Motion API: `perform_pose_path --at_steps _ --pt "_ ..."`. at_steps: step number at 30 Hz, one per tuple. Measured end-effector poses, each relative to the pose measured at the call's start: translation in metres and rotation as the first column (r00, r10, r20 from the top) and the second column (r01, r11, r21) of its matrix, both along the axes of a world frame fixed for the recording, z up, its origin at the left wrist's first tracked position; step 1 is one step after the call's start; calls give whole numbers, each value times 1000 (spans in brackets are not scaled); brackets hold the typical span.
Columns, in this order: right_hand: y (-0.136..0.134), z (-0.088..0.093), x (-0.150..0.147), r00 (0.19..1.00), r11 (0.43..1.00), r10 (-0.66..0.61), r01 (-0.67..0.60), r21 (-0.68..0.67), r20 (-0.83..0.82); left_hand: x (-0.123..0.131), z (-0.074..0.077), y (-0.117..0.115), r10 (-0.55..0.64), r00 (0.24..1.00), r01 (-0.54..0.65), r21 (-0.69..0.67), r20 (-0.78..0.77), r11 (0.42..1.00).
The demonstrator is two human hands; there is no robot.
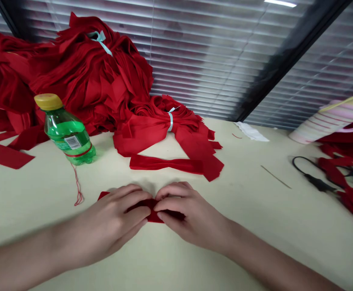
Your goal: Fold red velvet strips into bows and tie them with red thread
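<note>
Cloth sits between both hands on the near part of my table [179,260]: a red strip [156,217], its far left corner poking out past the left hand [124,222]. On my head camera the left hand has its fingers curled down and drawn narrow, holding the strip. The right hand [191,214] grips it the same way from the other side, with the two sets of fingertips close together over it. The fingers cover much of the strip, so I cannot say for certain how it is folded.

Just beyond, I have a red thread [78,192] trailing at left and a thin dark strand [275,177] at right, with a black cable [317,182] past it. Ahead of the hands lies a folded red piece [167,164], narrowed at its middle. Behind that, a green bottle [70,135] with a yellow cap stands left of a tied red bundle [162,111]. Farther back I see a large red heap [82,76], a striped cup [328,121] at right, and blinds [194,68].
</note>
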State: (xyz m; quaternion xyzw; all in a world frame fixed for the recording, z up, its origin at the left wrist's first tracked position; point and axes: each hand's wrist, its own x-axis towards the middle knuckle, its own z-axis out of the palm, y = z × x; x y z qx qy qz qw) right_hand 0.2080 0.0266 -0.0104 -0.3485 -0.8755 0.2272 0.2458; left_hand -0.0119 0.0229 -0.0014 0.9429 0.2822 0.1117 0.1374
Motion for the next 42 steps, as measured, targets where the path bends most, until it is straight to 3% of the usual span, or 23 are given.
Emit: perform_pose_path --at_steps 8,16,20,27,38,42 --pt "0 -2 -1 1000 999 -4 4 40 6 1 -2 -1 5 999 -7 38 54 999" --pt "-2 2 -1 1000 1000 -24 24 -7 11 1 -4 0 14 998 -17 44 68 999" --pt "-4 0 -2 999 997 3 -7 77 51 1 -1 3 -2 998 4 -36 57 999" --pt "-1 -5 4 981 957 88 -132 259 173 -1 1 4 -19 998 19 -9 67 1000" --pt "3 -2 6 975 959 137 -175 225 174 -3 -1 6 -32 998 33 -9 61 999" --pt "-1 -1 4 961 938 112 -187 292 254 -3 -3 6 -33 998 33 2 48 999"
